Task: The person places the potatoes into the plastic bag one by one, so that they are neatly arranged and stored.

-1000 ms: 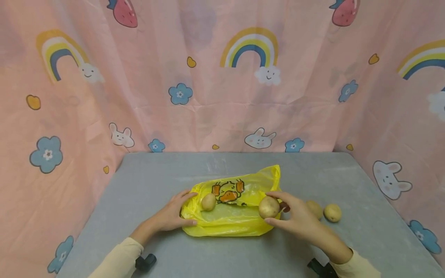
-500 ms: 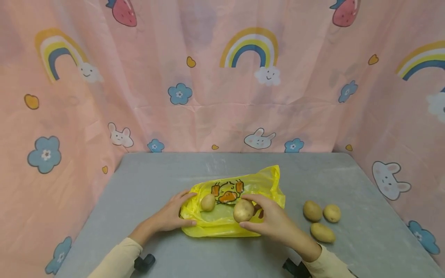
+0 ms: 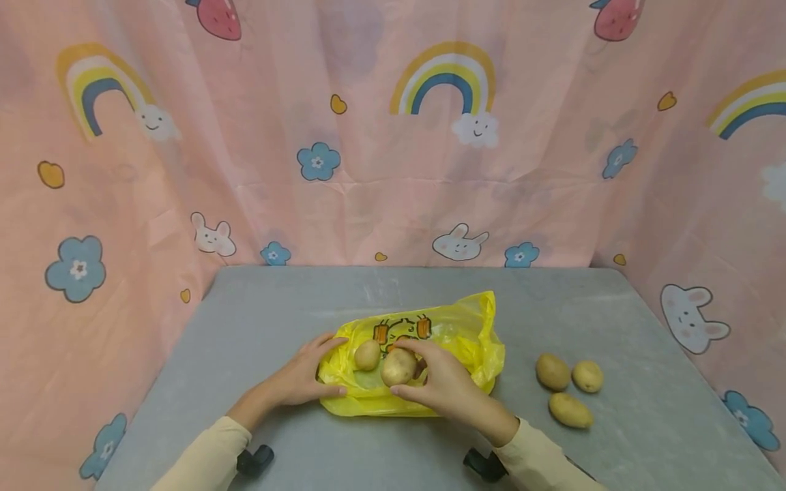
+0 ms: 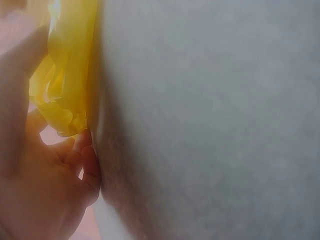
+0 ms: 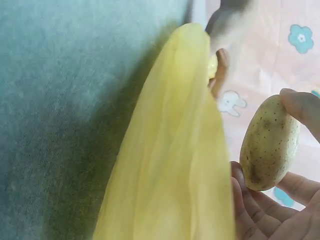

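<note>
A yellow plastic bag with a printed duck face lies on its side on the grey table. A small potato rests in its left part. My left hand grips the left end of the bag, thumb at the near side and fingers at the far side. The thumb and fingers of my right hand hold a second potato over the bag, just right of the first. In the right wrist view, this potato is oval and speckled, higher than the bag's edge.
Three more potatoes lie close together on the table, right of the bag. A pink patterned curtain hangs behind the table and at both sides.
My right hand has carried its potato leftward over the bag, from the right end to beside the small potato. The three potatoes at the right have come into full view. My left hand stays put.
</note>
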`<state>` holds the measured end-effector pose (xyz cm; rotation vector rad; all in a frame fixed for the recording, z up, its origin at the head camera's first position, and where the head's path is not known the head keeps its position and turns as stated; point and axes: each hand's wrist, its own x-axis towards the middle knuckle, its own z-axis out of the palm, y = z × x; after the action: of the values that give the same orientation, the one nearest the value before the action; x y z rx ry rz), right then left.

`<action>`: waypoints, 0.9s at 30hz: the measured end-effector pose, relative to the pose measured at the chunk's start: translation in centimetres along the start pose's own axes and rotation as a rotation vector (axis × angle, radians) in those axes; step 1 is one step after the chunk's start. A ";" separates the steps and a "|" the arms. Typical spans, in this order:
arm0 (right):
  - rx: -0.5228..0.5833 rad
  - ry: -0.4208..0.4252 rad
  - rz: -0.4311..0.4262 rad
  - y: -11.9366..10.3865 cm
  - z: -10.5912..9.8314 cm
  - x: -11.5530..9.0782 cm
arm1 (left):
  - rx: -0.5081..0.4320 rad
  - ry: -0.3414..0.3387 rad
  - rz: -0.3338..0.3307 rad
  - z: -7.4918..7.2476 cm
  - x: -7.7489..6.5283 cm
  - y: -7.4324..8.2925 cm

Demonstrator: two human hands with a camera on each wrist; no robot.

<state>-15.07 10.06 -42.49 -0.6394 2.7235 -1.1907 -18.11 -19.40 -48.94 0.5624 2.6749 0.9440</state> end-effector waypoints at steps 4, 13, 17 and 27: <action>-0.051 -0.011 0.037 0.4 0.4 0.8 | 0.004 -0.003 -0.006 0.0 0.1 0.0; -0.110 -0.022 0.040 1.9 0.9 2.7 | 0.002 0.002 -0.009 0.1 0.1 0.1; -0.126 -0.037 0.042 2.2 1.1 3.3 | 0.006 0.007 -0.003 0.0 0.2 0.1; -0.168 -0.073 0.046 2.9 1.2 4.4 | 0.003 -0.004 -0.025 0.2 0.1 0.3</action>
<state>-19.71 9.12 -45.07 -0.6210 2.7805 -0.9176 -18.10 -19.06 -48.89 0.5303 2.6737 0.9314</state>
